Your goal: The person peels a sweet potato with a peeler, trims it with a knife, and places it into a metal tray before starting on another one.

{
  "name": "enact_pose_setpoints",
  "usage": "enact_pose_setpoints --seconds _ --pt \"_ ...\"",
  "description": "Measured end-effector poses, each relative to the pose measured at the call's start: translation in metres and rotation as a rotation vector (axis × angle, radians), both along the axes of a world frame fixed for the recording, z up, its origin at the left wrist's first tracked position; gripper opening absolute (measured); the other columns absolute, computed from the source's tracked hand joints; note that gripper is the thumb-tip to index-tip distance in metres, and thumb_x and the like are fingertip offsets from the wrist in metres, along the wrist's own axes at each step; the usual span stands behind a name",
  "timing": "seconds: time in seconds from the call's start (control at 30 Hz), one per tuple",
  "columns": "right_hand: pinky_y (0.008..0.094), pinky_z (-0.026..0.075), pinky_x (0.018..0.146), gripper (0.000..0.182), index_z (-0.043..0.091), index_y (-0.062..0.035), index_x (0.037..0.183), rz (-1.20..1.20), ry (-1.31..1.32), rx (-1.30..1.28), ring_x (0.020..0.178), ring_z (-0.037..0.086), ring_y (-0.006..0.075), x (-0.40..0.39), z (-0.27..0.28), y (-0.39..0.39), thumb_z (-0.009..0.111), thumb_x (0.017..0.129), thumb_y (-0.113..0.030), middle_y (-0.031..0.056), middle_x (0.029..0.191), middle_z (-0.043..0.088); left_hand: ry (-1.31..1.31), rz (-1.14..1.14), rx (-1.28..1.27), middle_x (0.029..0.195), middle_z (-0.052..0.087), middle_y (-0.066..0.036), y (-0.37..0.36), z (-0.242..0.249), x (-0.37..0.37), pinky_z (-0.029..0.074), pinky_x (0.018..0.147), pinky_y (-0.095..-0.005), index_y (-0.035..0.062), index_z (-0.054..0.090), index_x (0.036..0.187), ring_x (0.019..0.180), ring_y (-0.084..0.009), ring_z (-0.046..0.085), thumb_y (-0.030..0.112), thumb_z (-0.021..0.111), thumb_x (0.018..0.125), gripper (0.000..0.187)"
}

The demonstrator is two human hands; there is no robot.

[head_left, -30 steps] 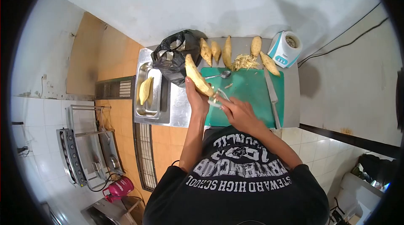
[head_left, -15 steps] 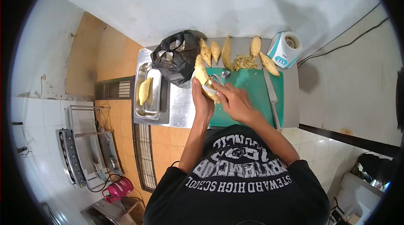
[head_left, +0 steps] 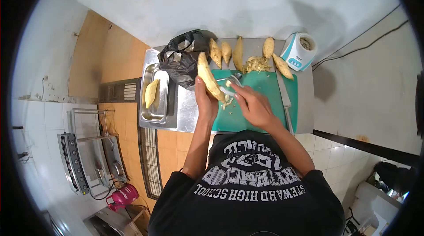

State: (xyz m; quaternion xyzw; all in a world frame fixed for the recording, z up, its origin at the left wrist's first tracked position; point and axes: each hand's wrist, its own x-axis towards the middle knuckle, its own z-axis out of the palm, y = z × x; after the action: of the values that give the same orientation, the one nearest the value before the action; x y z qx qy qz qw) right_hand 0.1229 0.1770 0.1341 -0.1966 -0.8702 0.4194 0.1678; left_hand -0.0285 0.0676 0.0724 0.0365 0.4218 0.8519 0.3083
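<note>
My left hand (head_left: 206, 102) is closed around the lower part of a long, partly peeled sweet potato (head_left: 206, 75), which stands tilted over the board's left edge. In my right hand (head_left: 256, 107) is a pale-handled peeler (head_left: 227, 90), close beside the lower end of the sweet potato; whether its blade touches cannot be made out. Thin peelings (head_left: 227, 102) lie under the hands on the green cutting board (head_left: 260, 119). A metal spoon-like tool (head_left: 237, 76) rests behind the peeler, its handle partly hidden.
Unpeeled sweet potatoes (head_left: 215, 54) line the wall behind a pile of peelings (head_left: 257, 64). A large knife (head_left: 283, 90) lies along the board's right side. A black plastic bag (head_left: 181, 73) stands left, near a steel tray (head_left: 164, 103) holding a peeled sweet potato (head_left: 151, 93). A white-teal appliance (head_left: 291, 55) stands back right.
The held sweet potato and my left hand have shifted left. My right hand has moved slightly right with the peeler, away from the sweet potato's side. More peelings show below.
</note>
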Motion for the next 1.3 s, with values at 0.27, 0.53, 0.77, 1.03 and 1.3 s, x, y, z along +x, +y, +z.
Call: enact_pose_setpoints --seconds 0.27,0.53,0.77,1.03,1.3 --pt "0.0492 0.051 0.068 0.035 0.064 -0.0142 0.135 0.091 0.066 0.068 0.078 0.065 0.0384 -0.010 -0.018 -0.004 0.054 0.103 -0.024 0.0163 0.091 0.065 -0.079 -0.060 0.081 0.123 0.057 -0.008 0.005 0.007 0.013 0.049 0.096 -0.0399 0.0074 0.045 0.141 0.111 -0.0197 0.058 0.047 0.040 0.110 0.051" --pt "0.0485 0.051 0.066 0.036 0.064 -0.0151 0.136 0.061 -0.003 0.012 0.076 0.065 0.0376 0.013 -0.007 -0.006 0.054 0.103 -0.025 0.0154 0.092 0.064 0.022 0.035 -0.011 0.120 0.057 -0.006 0.003 0.018 -0.004 0.049 0.091 -0.0364 0.0092 0.047 0.136 0.103 -0.0160 0.057 0.046 0.043 0.110 0.046" --pt "0.0477 0.051 0.064 0.039 0.061 -0.0176 0.140 0.043 0.107 0.120 0.074 0.065 0.0374 -0.017 0.000 -0.003 0.057 0.101 -0.022 0.0144 0.091 0.063 -0.158 -0.106 0.115 0.122 0.059 -0.008 0.013 0.027 0.028 0.049 0.098 -0.0396 0.0066 0.047 0.139 0.113 -0.0202 0.059 0.047 0.037 0.111 0.050" --pt "0.0481 0.049 0.067 0.038 0.063 -0.0134 0.139 0.054 -0.001 0.067 0.077 0.062 0.0387 0.002 -0.002 -0.016 0.057 0.101 -0.018 0.0174 0.091 0.061 -0.166 0.012 0.079 0.117 0.058 -0.008 0.008 0.011 0.027 0.049 0.095 -0.0399 0.0068 0.048 0.138 0.107 -0.0199 0.058 0.053 0.038 0.109 0.055" --pt "0.0466 0.050 0.072 0.040 0.060 -0.0118 0.141 0.040 -0.092 0.000 0.083 0.064 0.0391 0.031 -0.019 -0.011 0.056 0.102 -0.021 0.0182 0.095 0.064 0.029 0.158 -0.074 0.118 0.058 -0.006 0.000 0.040 -0.011 0.051 0.083 -0.0413 0.0097 0.051 0.134 0.104 -0.0193 0.057 0.055 0.043 0.107 0.054"
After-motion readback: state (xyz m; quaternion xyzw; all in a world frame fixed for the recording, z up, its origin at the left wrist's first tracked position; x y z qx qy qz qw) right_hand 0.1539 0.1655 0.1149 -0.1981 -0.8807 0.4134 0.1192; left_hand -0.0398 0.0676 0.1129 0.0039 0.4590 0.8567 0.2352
